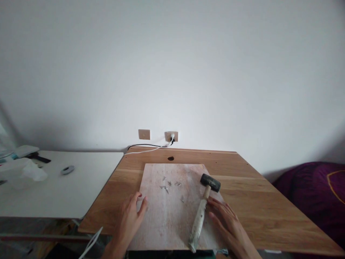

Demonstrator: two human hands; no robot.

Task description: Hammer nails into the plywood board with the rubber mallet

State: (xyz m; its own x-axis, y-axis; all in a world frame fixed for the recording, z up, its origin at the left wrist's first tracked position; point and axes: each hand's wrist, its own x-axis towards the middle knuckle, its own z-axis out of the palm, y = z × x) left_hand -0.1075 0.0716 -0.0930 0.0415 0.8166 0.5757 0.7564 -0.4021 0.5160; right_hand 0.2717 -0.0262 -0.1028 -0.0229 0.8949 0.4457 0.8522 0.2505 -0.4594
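1. Pale board point(159, 223), hammer point(201, 211) lying on its right side.
2. Left hand point(132, 211) at board's left edge, fingers apart; right hand point(226, 221) beside hammer, fingers outstretched, contact unclear.
3. Metal bits point(165, 187) scattered mid-board.
4. Tape roll point(69, 169) on white table point(67, 194), left.
5. Cables point(142, 144) plugged into outlet point(167, 136).

The only view looks out from the person's head, above the near side of the wooden counter point(250, 201), facing forward and down, near enough to frame both hands point(131, 211) and wide enough to include the far wall point(172, 72)
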